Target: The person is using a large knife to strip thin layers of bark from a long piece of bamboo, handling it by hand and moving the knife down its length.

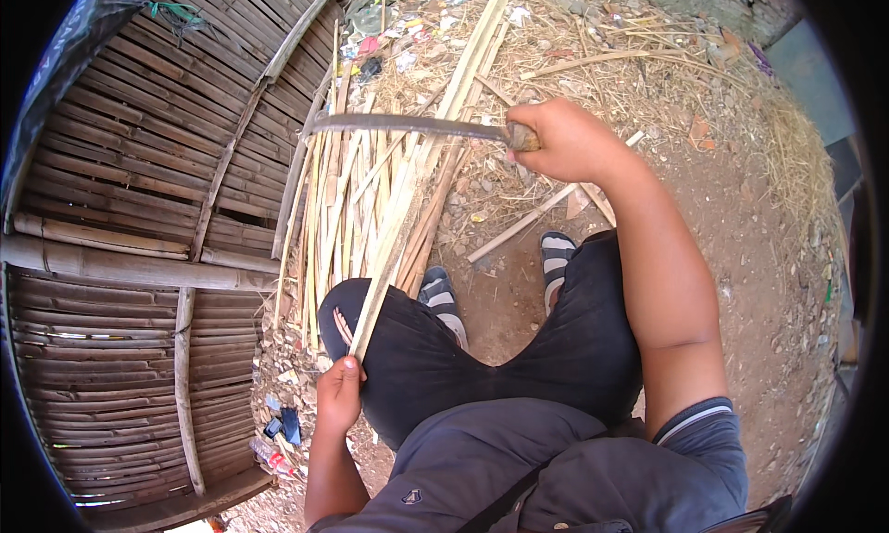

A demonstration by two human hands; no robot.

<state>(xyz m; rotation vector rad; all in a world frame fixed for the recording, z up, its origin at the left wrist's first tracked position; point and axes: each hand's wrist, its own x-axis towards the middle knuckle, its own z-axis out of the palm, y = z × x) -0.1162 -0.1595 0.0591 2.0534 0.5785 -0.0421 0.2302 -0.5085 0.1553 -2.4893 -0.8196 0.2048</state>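
Observation:
My left hand (340, 393) is closed round the near end of a long split bamboo strip (396, 216), beside my left knee. The strip runs up and away over my thigh to the top of the view. In my right hand (563, 140) is the wooden handle of a machete (417, 124). Its long dark blade points left and passes across the bamboo strip; whether it touches the strip I cannot tell. Under and left of the strip lies a pile of thin split bamboo strips (331, 200) on the ground.
A bamboo slat wall (139, 135) stands along the left. Dry straw and litter (407, 47) cover the far ground. Loose bamboo pieces (521, 222) lie before my sandalled feet (554, 260). A plastic bottle (273, 459) lies at the lower left.

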